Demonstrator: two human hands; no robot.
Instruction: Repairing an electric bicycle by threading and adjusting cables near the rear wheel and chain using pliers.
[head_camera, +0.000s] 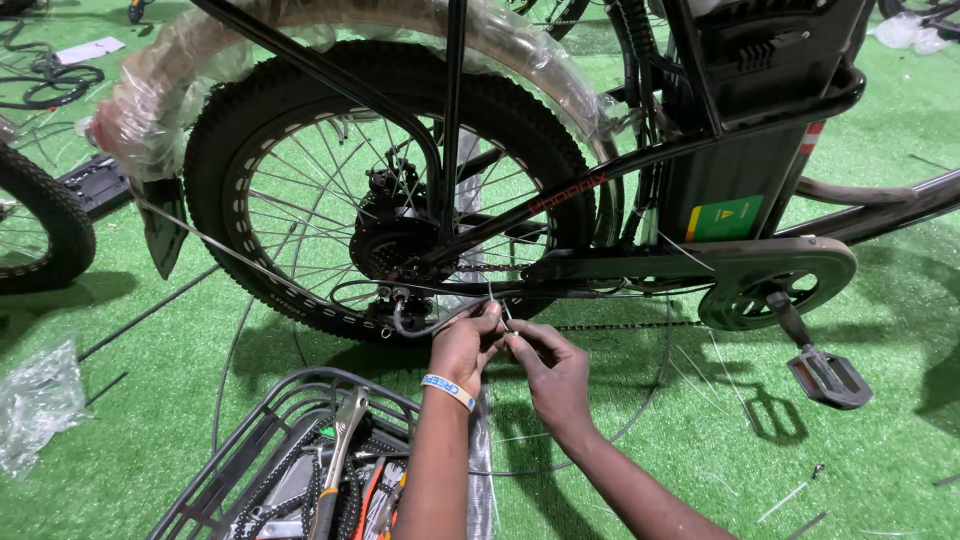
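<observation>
A black electric bicycle stands on green turf, its fat rear wheel (300, 130) with a hub motor (395, 240) in the middle of the view. Both my hands meet just under the chainstay (600, 268). My left hand (462, 345), with a blue and white wristband, pinches a thin pale tie (495, 300) beside a grey cable (425, 325) that loops from the hub. My right hand (550, 365) pinches the same tie from the right, fingertips touching those of the left.
A black wire basket (260, 440) holding pliers and other tools sits at my lower left. A crank and pedal (828, 378) stick out at the right. Another wheel (40, 225) stands at the left edge. Plastic wrap (35, 400) and loose cut ties lie on the turf.
</observation>
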